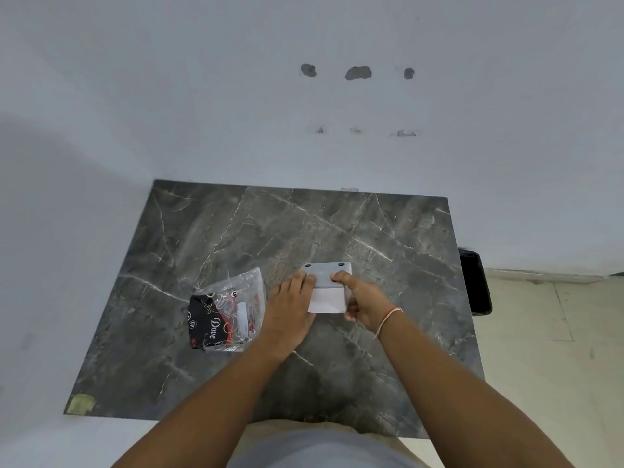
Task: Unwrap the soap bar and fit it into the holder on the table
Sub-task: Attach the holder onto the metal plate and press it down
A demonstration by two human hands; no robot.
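Observation:
A grey soap holder (327, 275) with two dark round feet on its far edge lies on the dark marble table (236, 238), held from both sides. My left hand (292, 307) grips its left side, and my right hand (363, 300) grips its right side with the thumb on top. A white flat piece (326, 304), which may be the soap bar or part of the holder, shows between my hands at the near side. A clear plastic wrapper (229, 310) with black and red print lies on the table just left of my left hand.
The table stands against a pale wall. A black bin (476, 282) sits on the floor past the table's right edge. A yellowish patch (80, 403) marks the table's near left corner.

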